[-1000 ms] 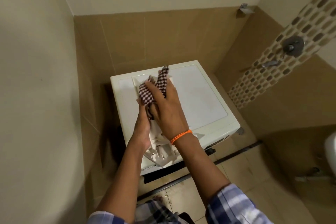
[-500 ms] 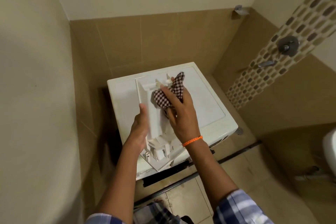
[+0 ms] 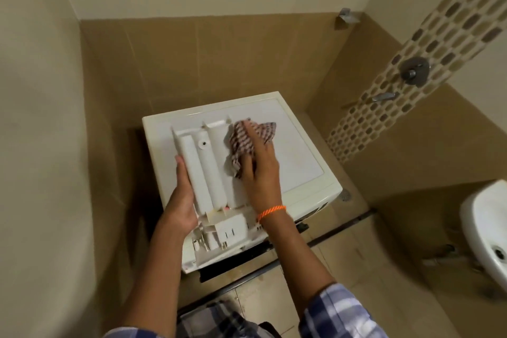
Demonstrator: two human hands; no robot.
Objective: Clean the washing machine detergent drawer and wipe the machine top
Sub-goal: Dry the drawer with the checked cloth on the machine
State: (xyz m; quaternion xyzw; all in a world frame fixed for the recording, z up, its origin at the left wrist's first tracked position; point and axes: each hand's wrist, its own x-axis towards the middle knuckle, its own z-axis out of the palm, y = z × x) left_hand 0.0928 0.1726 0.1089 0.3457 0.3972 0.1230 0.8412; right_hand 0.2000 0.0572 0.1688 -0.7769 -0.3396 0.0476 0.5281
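Observation:
The white plastic detergent drawer [image 3: 208, 170] is out of the machine and held above the white washing machine top [image 3: 296, 153], its underside or side ribs facing me. My left hand [image 3: 181, 200] grips the drawer's left edge. My right hand [image 3: 260, 170], with an orange band at the wrist, holds a red-and-white checked cloth [image 3: 247, 140] against the drawer's right side. The cloth's loose end hangs out past the fingers.
The machine stands in a corner of brown tiled walls [image 3: 219, 63]. A tap and shower valve [image 3: 411, 71] are on the right wall. A white basin [image 3: 485, 228] is at the far right. Tiled floor with a dark threshold strip [image 3: 334, 233] lies below.
The drawer has turned in my left hand so more of its long face shows. My right hand with the cloth has moved from the drawer's top end to its right side.

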